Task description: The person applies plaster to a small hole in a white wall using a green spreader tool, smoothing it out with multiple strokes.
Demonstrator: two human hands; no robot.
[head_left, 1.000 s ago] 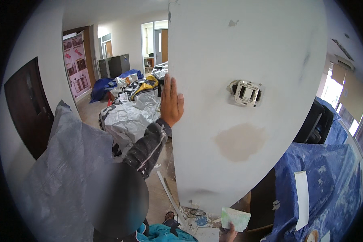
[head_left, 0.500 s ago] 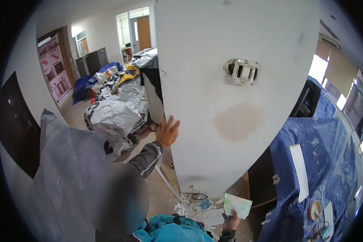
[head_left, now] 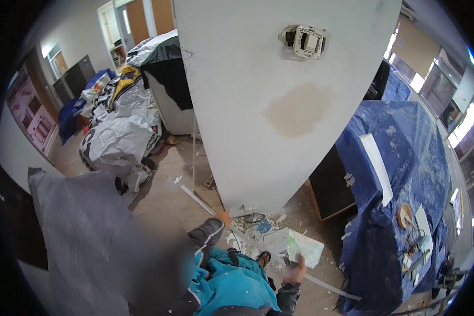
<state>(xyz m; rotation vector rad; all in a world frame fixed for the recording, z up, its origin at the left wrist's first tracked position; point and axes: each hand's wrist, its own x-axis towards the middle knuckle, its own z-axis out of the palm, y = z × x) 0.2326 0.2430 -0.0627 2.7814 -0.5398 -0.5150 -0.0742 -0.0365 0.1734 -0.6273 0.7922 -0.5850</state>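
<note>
My right hand (head_left: 296,271) grips a sheet of pale green and white paper (head_left: 304,248) by its lower edge, above the littered floor. Whether it is sandpaper I cannot make out. My left hand (head_left: 224,217), at the end of a dark sleeve, is low beside the bottom left corner of the white pillar (head_left: 247,131); its fingers are too unclear to read, and touch cannot be confirmed. A beige damp-looking patch (head_left: 300,109) marks the pillar's face. Above it, a loose white switch frame (head_left: 308,42) sits at a hole.
Blue sheeting (head_left: 400,142) drapes furniture on the right, bearing a white strip (head_left: 376,168), a round tub (head_left: 404,216) and tools. Silvery plastic (head_left: 124,134) covers a heap at left. Grey sheeting (head_left: 79,226) stands nearer. Flakes and a cable (head_left: 255,218) lie at the pillar's foot.
My left hand has come down from the pillar's left edge to near its base. The view has tilted downward; my right hand still holds the paper sheet.
</note>
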